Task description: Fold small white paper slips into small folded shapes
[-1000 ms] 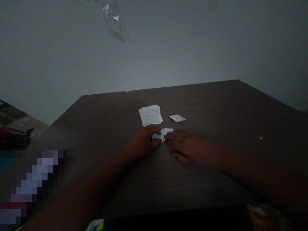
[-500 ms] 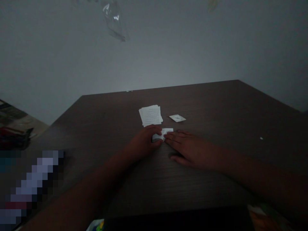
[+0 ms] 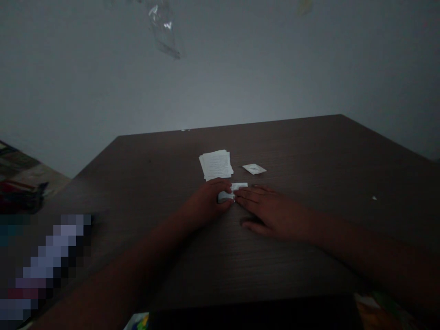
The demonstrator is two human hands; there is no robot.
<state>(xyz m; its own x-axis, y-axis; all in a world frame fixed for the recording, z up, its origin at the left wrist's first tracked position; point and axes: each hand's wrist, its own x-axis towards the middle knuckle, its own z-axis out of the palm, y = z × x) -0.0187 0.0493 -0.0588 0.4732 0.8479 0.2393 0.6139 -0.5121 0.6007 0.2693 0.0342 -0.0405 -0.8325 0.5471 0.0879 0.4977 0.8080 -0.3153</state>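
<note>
A small printed piece of paper [image 3: 227, 195] lies on the brown table between my two hands, partly covered by them. My left hand [image 3: 205, 202] curves around its left side, thumb at the near edge and fingers at the far edge, holding it. On its right part rest the fingertips of my right hand [image 3: 266, 211]; that hand lies flat, its fingers stretched out and the thumb apart. Just beyond my left hand is a stack of printed paper sheets [image 3: 216, 165]. A folded, diamond-shaped paper [image 3: 254, 169] lies to the right of the stack.
The brown table [image 3: 292, 151] meets a pale wall [image 3: 240, 68] at the back. A clear plastic bag [image 3: 164, 30] hangs on the wall. A tiny white scrap [image 3: 374, 198] lies at the right. The lower left has a blurred-out patch.
Both hands stay in nearly the same place on the small paper. The paper's near part between my left thumb and fingers looks slightly changed in shape.
</note>
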